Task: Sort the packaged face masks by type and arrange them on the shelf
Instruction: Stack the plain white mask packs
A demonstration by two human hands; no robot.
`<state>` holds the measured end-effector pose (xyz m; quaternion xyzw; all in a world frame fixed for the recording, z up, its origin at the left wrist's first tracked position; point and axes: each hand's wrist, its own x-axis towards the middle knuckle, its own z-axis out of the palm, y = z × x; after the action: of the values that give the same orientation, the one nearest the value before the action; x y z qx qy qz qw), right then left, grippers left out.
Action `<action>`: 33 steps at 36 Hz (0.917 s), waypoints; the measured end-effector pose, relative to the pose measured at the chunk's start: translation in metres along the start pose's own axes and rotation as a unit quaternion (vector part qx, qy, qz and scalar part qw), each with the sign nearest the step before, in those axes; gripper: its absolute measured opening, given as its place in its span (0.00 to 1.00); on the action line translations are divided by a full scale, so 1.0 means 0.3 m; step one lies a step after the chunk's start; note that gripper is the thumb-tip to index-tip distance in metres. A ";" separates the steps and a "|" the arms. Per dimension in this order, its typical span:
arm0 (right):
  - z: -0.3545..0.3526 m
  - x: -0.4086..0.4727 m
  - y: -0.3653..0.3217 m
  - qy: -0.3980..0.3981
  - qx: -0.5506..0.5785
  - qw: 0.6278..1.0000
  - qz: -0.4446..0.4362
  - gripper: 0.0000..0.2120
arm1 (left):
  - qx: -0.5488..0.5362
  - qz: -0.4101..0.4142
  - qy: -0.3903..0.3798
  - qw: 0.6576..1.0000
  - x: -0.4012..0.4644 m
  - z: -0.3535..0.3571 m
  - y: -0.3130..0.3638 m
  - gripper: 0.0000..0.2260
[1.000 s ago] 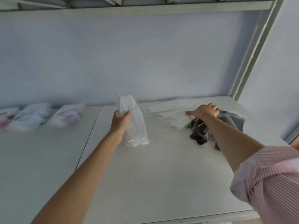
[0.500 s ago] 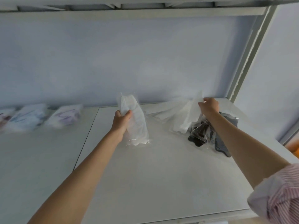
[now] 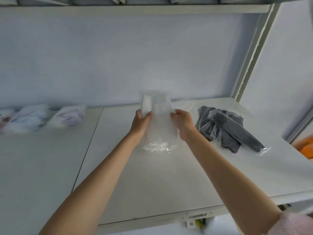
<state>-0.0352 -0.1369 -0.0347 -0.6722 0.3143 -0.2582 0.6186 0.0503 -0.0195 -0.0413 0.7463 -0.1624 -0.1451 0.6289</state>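
Both hands up over the middle of the shelf, sharing one bundle of white face masks in clear packets. Left hand clamped on the bundle's left edge, thumb in front, fingers hidden behind the plastic. Right hand gripping the right edge, thumb side toward the bundle, fingers curled round the back. Bundle held roughly upright and lifted off the shelf surface, loose crinkled packet ends hanging down at its bottom. Blurred and nearly the colour of the wall behind, so hard to count; perhaps two or three packets together.

Just right of the right hand, a fanned heap of dark grey face masks in clear packets lying flat on the shelf, apart from the held bundle, one transparent packet end sticking out toward the shelf's front right. Faint clear plastic lying on the shelf behind the right hand, near the back wall.

Far left, on the neighbouring shelf panel against the back wall, a row of packeted masks with pale patterned prints, well apart from both hands, smeared by blur.

Pink striped sleeve at the lower right corner.
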 end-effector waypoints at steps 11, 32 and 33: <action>0.105 -0.015 0.036 -0.005 0.054 0.997 0.056 0.09 | -0.021 0.007 -0.015 1.000 0.003 0.004 -0.037 0.22; -0.260 0.338 0.042 0.018 -0.606 0.787 0.114 0.47 | -0.084 0.005 0.057 0.995 0.099 -0.116 -0.060 0.14; -0.264 0.348 0.042 0.009 -0.594 0.795 0.126 0.47 | -0.085 0.007 0.056 0.995 0.098 -0.116 -0.060 0.14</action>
<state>-0.0250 -0.2680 -0.0435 -0.8594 0.4937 0.0531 0.1218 0.0926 0.0018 -0.0536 0.6957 -0.1189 -0.1124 0.6995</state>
